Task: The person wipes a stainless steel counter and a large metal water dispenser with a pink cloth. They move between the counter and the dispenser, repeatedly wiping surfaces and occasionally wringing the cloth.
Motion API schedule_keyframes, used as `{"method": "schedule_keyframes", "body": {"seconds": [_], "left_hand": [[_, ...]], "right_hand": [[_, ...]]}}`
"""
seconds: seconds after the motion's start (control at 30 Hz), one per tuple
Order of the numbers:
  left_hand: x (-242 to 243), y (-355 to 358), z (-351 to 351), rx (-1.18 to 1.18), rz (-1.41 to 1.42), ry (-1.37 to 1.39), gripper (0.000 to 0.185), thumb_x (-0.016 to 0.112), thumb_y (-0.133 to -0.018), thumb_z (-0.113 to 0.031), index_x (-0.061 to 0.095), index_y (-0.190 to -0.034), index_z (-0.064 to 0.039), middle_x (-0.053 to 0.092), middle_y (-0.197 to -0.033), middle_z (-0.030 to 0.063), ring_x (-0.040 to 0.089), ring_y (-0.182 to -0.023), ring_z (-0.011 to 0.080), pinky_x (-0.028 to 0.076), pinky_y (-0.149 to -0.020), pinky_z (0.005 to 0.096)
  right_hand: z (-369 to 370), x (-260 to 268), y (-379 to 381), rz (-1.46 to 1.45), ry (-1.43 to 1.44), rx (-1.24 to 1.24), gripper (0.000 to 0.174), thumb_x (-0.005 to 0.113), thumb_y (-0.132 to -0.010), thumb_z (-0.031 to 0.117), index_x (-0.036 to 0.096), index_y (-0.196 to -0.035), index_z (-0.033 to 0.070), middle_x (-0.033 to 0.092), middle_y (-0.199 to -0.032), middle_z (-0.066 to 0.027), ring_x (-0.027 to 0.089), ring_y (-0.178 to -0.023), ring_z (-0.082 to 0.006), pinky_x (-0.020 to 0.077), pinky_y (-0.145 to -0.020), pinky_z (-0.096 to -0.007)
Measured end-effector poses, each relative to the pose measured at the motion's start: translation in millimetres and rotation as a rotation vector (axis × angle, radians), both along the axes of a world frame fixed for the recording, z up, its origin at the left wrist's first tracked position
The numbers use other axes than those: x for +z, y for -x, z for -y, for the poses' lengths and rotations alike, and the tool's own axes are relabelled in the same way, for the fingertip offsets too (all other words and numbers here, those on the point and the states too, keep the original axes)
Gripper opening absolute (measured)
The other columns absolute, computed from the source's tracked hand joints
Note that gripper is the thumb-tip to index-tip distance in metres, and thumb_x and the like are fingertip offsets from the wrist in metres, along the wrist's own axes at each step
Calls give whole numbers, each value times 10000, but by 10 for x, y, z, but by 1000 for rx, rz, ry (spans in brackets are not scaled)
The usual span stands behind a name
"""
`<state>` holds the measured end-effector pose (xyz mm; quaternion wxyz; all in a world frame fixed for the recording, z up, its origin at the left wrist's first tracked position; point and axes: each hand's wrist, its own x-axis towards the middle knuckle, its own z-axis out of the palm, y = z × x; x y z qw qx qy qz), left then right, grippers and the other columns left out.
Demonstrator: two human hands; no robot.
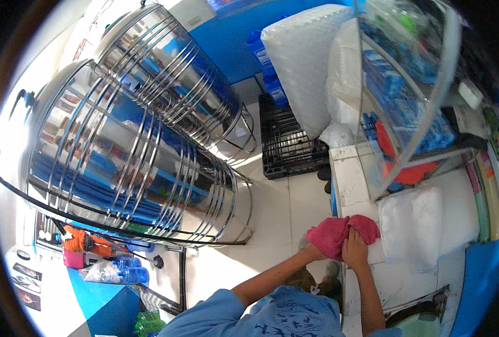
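Observation:
A crumpled pinkish-red cloth is bunched between my two hands, over the front edge of a white tiled counter. My left hand grips its left side from below, with most of the fingers hidden in the folds. From the right, my right hand holds the cloth with its fingers pressed on top. Close to the right hand, a stack of clear plastic bags lies on the counter.
Two tall polished steel tanks in ringed metal stands fill the left. A black plastic pallet sits on the floor beyond, with large white plastic-wrapped packs over it. A clear-walled case stands on the counter; a sink is nearer.

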<state>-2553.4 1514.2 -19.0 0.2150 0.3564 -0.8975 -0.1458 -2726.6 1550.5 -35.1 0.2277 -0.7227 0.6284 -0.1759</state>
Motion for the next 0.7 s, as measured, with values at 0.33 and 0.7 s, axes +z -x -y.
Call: {"method": "schedule_keyframes", "body": {"seconds": [0.33, 0.7], "left_hand": [[-365, -109, 788, -57, -303, -34, 708, 612, -794, -333, 419, -1393, -9, 444, -1419, 204, 431, -1293, 396, 292, -1103, 503], [-506, -113, 2399, -228, -75, 18, 674, 607, -802, -352, 446, -1388, -61, 515, -1339, 196, 463, -1256, 380, 327, -1076, 482]], "right_hand": [[619, -167, -128, 68, -51, -19, 692, 544, -919, 358, 339, -1369, -127, 459, -1334, -330, 460, -1245, -445, 338, -1085, -467], [1865, -226, -427, -10, -96, -400, 724, 504, -931, 402, 304, -1427, -86, 402, -1413, -317, 420, -1313, -401, 328, -1102, -434]]}}
